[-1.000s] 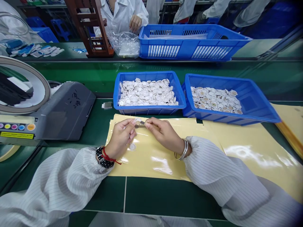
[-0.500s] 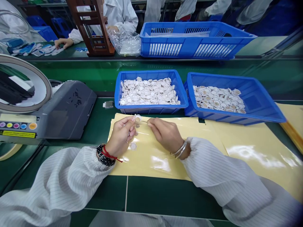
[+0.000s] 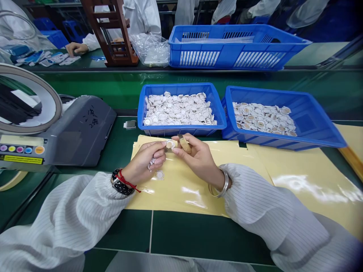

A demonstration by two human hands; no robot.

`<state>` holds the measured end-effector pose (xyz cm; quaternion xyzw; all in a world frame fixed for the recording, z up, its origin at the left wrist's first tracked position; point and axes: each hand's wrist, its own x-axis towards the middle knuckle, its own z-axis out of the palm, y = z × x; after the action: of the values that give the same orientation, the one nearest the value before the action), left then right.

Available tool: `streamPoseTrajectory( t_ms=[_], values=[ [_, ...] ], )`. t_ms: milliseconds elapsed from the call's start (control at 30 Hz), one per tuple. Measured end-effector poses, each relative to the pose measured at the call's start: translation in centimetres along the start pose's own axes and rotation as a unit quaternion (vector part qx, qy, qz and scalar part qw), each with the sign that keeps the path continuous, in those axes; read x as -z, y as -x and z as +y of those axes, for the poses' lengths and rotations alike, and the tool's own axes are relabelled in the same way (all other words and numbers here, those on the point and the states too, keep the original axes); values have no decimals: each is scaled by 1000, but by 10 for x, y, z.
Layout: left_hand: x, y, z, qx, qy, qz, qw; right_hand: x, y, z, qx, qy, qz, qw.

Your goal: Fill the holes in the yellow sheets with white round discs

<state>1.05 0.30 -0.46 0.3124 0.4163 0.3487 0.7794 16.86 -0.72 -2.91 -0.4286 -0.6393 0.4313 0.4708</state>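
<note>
My left hand (image 3: 147, 160) pinches a small round white disc (image 3: 170, 144) above a glossy yellow sheet (image 3: 184, 189). My right hand (image 3: 195, 156) meets it from the right, fingers closed round a small tan tool (image 3: 184, 143) whose tip touches the disc. Another disc (image 3: 159, 174) lies on the sheet just below my left hand. Behind my hands stands a blue bin (image 3: 181, 130) full of white discs. A second blue bin (image 3: 283, 141) to its right holds discs with tan centres.
A grey machine (image 3: 76, 132) with a large reel (image 3: 31, 102) and coloured buttons stands at the left. Across the green conveyor (image 3: 113, 87) are a large blue crate (image 3: 235, 56), a clear bag (image 3: 150, 49), a brown rack (image 3: 113, 34) and co-workers in white coats.
My right hand has turned and risen slightly, bringing the tan tool into view against the disc. A co-worker's hand has reached to the packets at the far left.
</note>
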Motion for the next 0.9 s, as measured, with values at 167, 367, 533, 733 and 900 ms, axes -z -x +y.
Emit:
streamPoseTrajectory(
  t_ms=[167, 367, 533, 733, 900],
  values=[
    [2, -1, -1, 2, -1, -29, 1000, 6, -4, -10, 33, 10, -56, 998],
    [0, -1, -3, 4, -24, -12, 1000, 4, -4, -6, 7, 10, -16, 1000],
    [0, -1, -8, -30, -88, -2, 996, 5, -6, 0, -56, 10, -10, 998],
    [3, -1, -14, -77, -162, -3, 984, 11, -11, 2, -29, 38, -27, 998],
    [4, 0, -13, -81, -200, -14, 976, 14, -13, 0, -42, 12, -61, 997]
  ],
)
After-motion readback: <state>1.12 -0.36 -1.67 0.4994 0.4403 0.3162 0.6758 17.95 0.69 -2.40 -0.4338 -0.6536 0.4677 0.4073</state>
